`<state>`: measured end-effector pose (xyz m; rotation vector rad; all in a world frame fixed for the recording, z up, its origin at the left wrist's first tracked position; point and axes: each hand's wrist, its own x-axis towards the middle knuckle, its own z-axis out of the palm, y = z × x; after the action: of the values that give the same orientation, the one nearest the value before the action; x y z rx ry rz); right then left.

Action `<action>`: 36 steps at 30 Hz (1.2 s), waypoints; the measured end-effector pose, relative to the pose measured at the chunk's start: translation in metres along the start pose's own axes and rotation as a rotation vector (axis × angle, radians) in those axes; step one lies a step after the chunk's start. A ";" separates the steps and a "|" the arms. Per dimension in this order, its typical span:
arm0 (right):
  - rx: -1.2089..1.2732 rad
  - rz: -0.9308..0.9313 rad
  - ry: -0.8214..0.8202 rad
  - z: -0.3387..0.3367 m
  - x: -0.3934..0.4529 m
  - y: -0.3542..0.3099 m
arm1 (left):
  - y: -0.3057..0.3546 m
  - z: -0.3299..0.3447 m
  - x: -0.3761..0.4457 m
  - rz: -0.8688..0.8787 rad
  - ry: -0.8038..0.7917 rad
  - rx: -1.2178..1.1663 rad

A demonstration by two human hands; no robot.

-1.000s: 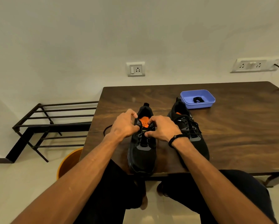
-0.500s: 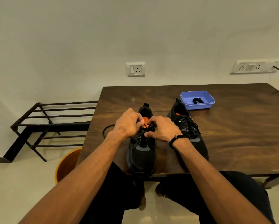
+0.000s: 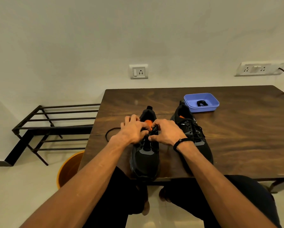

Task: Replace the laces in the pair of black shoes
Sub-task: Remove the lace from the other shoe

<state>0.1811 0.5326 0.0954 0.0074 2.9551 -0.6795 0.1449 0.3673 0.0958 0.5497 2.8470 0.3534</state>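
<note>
On the near edge of the dark wooden table (image 3: pixel 236 145), two black running shoes stand side by side with toes toward the person and orange insoles showing, and both hands work at the throat of the left shoe (image 3: pixel 145 155). The left hand (image 3: pixel 132 130) curls its fingers over the shoe's left eyelet row, and the right hand (image 3: pixel 166 131) curls over the right row, thumb and forefinger pinching the black lace (image 3: pixel 152 131) at the upper eyelets; what exactly the left fingertips grip is hidden, though they close on the lacing area. A black bracelet (image 3: pixel 180 142) circles the right wrist. The right shoe (image 3: pixel 192 139), fully laced, sits just beside, its heel near a lavender plastic tray (image 3: pixel 202 108) that holds a coiled black lace (image 3: pixel 202 103). A loose black lace (image 3: pixel 111 134) loops on the table left of the left hand. Beyond the table stand a black metal shoe rack (image 3: pixel 55 125) and an orange bucket (image 3: pixel 69 168) on the floor, with wall sockets (image 3: pixel 138 71) above
</note>
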 end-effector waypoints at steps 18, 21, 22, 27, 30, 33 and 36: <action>0.027 0.012 -0.032 -0.003 0.004 0.005 | -0.020 -0.019 -0.004 -0.449 0.914 -0.371; 0.021 0.009 -0.025 -0.002 0.005 0.004 | -0.017 -0.019 -0.006 -0.269 0.795 -0.325; 0.021 0.009 -0.022 -0.002 0.005 0.004 | -0.014 -0.018 -0.004 -0.168 0.690 -0.273; 0.001 0.000 -0.010 0.001 0.005 0.005 | 0.006 0.006 0.004 0.110 0.161 0.038; 0.010 0.004 -0.015 0.001 0.006 0.007 | 0.017 0.014 0.008 0.047 0.095 0.139; 0.019 0.005 -0.022 0.002 0.008 0.010 | 0.023 0.017 0.009 0.059 0.144 0.238; 0.044 0.009 -0.019 0.002 0.008 0.011 | 0.025 0.015 0.006 0.021 0.226 0.164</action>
<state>0.1736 0.5419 0.0878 0.0177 2.9192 -0.7392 0.1514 0.3945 0.0878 0.6055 3.1107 0.1969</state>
